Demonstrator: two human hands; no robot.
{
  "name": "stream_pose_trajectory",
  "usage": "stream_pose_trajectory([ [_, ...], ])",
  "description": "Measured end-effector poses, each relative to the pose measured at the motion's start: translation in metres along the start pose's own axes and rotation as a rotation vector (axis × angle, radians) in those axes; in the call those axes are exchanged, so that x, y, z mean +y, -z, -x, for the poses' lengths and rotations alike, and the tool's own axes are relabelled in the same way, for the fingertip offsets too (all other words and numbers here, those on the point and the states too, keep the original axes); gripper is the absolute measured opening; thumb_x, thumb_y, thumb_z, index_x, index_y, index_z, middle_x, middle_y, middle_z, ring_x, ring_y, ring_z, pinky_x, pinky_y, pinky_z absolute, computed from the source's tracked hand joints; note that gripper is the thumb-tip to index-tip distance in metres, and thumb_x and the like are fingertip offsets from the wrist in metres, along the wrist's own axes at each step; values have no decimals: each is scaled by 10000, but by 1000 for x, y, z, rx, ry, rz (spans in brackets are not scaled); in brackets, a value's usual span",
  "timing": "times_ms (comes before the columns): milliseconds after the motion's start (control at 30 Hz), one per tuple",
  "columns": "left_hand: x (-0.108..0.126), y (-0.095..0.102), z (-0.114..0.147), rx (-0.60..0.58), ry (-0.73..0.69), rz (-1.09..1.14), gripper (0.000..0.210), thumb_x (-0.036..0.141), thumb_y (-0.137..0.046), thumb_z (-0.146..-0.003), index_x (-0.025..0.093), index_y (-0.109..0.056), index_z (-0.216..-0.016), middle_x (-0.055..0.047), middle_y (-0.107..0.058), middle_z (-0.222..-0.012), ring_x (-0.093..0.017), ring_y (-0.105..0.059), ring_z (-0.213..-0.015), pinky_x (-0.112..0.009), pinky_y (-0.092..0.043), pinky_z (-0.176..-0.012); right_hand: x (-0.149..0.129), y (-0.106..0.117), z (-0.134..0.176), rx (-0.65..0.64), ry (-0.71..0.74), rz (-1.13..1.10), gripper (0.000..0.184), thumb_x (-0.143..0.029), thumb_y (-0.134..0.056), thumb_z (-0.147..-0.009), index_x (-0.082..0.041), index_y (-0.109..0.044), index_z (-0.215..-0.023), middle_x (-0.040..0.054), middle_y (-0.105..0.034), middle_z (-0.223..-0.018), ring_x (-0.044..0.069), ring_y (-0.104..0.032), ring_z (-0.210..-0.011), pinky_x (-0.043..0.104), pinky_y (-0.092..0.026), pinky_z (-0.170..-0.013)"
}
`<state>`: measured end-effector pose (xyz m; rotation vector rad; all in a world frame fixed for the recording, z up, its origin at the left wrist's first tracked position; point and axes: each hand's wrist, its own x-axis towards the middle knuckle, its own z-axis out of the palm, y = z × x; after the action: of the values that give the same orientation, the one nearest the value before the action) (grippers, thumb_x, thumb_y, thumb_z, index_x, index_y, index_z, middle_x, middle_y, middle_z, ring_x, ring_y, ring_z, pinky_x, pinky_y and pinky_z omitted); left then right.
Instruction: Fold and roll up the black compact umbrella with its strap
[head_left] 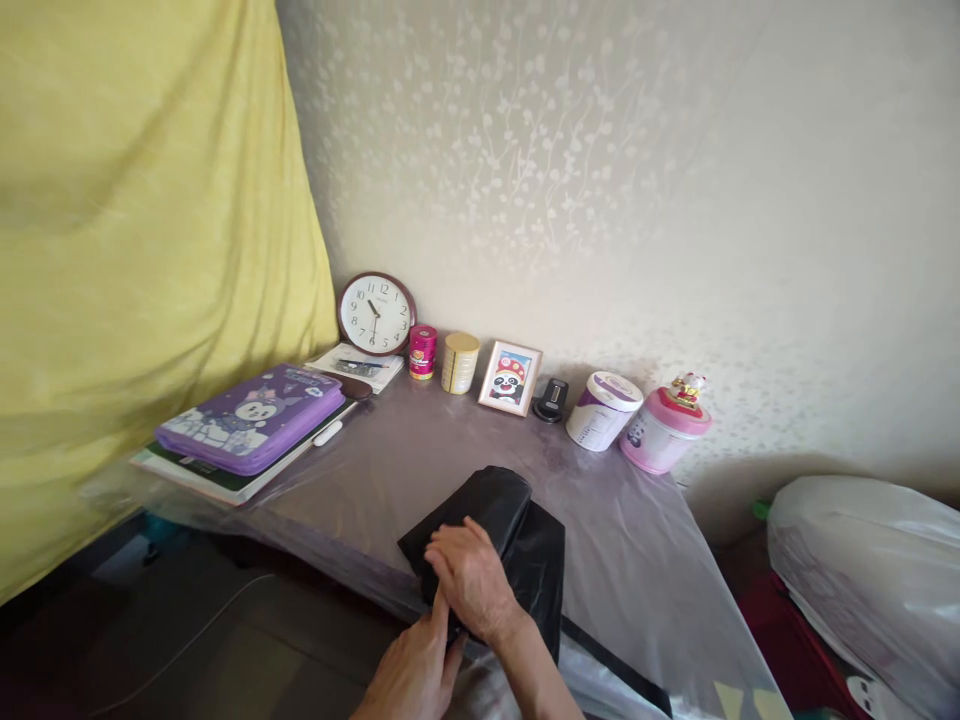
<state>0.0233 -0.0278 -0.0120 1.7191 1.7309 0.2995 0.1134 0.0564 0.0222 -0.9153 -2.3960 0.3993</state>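
A black, shiny fabric bundle, partly rolled, lies at the front edge of the table. One flat fold of it spreads to the right, and a black strap trails from that side. My right hand lies across the front of the roll, its fingers together and curled over the fabric. Lower down, my left hand grips the near end of the bundle, its fingers partly hidden. The two hands touch each other. What kind of article the black fabric is, I cannot tell.
A plastic-covered table carries a purple zip case on books. Along the wall stand a clock, a pink tin, a yellow can, a framed panda picture and two tubs. A plastic-wrapped bundle sits right.
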Motion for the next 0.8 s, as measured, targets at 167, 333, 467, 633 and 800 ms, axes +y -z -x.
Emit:
stream_pose_trajectory([
  [167, -1, -1, 0, 4, -29, 4, 534, 321, -260, -890, 96, -270, -1374, -149, -633, -1029, -243, -614, -904, -313, -430, -766, -8, 13, -6, -53, 42, -171, 258, -263, -399, -914, -217, -643, -988, 12, -678, -938, 141, -591, -939, 259, -434, -865],
  [333, 7, 6, 4, 32, -6, 3, 638, 302, -291, -897, 166, 28, -1432, -118, -633, -1045, -225, -617, -903, -293, -423, -762, 52, 24, -5, 168, -106, -44, 230, -253, -459, -862, -187, -662, -946, 73, -646, -1066, 224, -535, -1087, 421, -330, -1001],
  [467, 10, 10, 5, 11, 14, -14, 641, 301, -295, -901, 177, 43, -1431, -114, -644, -995, -233, -617, -871, -308, -429, -746, 92, 46, 20, 468, -487, -120, 355, -389, -468, -814, -151, -624, -1026, 124, -615, -1101, 251, -557, -1038, 406, -407, -921],
  [633, 10, 10, 6, 20, -8, -23, 643, 283, -298, -907, 161, 59, -1428, -101, -647, -984, -212, -614, -874, -284, -422, -759, 114, 63, 69, 578, -886, -318, 516, -519, -511, -704, -133, -604, -1035, 122, -640, -1033, 256, -597, -958, 356, -442, -862],
  [800, 15, 12, 9, 25, 34, -73, 637, 267, -305, -911, 171, 54, -1429, -86, -652, -972, -199, -615, -863, -269, -419, -749, 116, 53, 90, 599, -937, -443, 538, -537, -569, -647, -130, -637, -992, 78, -675, -902, 224, -625, -830, 294, -491, -701],
])
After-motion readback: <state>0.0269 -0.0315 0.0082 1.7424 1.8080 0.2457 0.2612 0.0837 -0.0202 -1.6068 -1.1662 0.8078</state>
